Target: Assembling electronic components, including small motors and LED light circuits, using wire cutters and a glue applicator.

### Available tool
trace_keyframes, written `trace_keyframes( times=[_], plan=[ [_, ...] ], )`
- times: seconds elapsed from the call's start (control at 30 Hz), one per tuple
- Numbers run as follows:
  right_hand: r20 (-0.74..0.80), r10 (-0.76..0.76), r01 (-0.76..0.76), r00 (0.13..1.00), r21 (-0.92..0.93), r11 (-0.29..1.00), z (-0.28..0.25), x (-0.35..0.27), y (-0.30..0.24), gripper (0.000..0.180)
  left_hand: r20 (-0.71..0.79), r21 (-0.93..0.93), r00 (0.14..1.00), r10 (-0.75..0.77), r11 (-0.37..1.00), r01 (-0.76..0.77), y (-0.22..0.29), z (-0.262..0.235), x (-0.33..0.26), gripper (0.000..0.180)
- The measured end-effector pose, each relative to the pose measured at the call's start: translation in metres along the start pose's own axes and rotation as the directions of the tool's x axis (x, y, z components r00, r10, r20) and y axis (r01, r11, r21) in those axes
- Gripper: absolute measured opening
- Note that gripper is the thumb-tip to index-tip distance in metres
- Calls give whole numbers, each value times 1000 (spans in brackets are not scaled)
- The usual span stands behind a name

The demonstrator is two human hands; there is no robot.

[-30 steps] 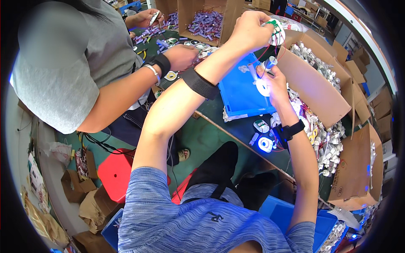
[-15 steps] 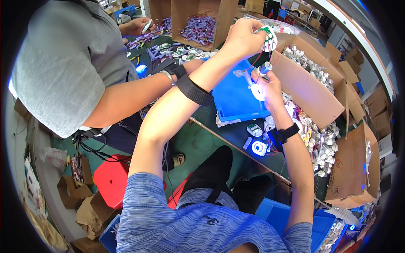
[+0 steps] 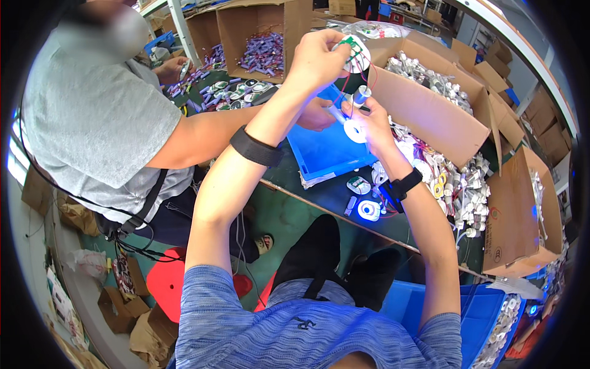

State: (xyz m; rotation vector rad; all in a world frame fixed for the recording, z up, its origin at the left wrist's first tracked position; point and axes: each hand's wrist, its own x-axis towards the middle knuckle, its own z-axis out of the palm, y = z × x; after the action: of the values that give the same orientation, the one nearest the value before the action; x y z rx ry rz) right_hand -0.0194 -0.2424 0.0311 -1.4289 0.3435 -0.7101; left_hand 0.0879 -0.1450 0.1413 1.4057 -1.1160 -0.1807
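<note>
My left hand (image 3: 318, 60), raised above the far part of the table, pinches a round white disc with a green circuit board (image 3: 356, 56). Thin red wires hang from the disc down toward my right hand (image 3: 373, 126). That hand is closed around a white lamp piece with a glowing ring (image 3: 354, 130). A small silver-white cylinder (image 3: 361, 94) sticks up by its fingers, and I cannot tell how it joins the ring. Beneath both hands lies a blue plastic bin (image 3: 326, 154). Another person's hand (image 3: 316, 114) reaches over the bin, close to my left forearm.
A second glowing lamp piece (image 3: 369, 210) lies on the table near a disc with a green board (image 3: 358, 184). White parts and wires (image 3: 467, 203) are heaped at right beside a cardboard box (image 3: 424, 117). Purple cylinders (image 3: 261, 52) fill a far box. A red stool (image 3: 165, 286) stands lower left.
The view has shifted, and both my hands appear further left, still holding the same pieces. The other person's near hand now shows over the blue bin.
</note>
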Motion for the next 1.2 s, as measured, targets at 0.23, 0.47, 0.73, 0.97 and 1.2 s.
trace_keyframes(
  times=[0.23, 0.47, 0.73, 0.97, 1.2],
  plan=[
    [-19, 24, -25, 1000, -26, 999, -3, -2, -3, 19, 41, 17, 999, 25, 1000, -25, 3, 3, -2, 26],
    [-19, -14, 14, 1000, -4, 1000, -11, -4, -2, 24, 70, -61, 997, -10, 998, 14, 12, 9, -7, 25],
    [-2, -71, 71, 998, 69, 995, -11, -3, -1, 24, 64, -90, 997, -38, 995, 43, 17, 11, -10, 26],
    [2, -42, 42, 999, 54, 998, -12, -6, -3, 21, 90, -87, 996, -29, 995, 37, 16, 12, -11, 24],
    [45, -101, 92, 994, 166, 982, -14, -2, 2, 18, 110, -90, 993, -37, 995, 47, 16, 15, -8, 24]
  ],
)
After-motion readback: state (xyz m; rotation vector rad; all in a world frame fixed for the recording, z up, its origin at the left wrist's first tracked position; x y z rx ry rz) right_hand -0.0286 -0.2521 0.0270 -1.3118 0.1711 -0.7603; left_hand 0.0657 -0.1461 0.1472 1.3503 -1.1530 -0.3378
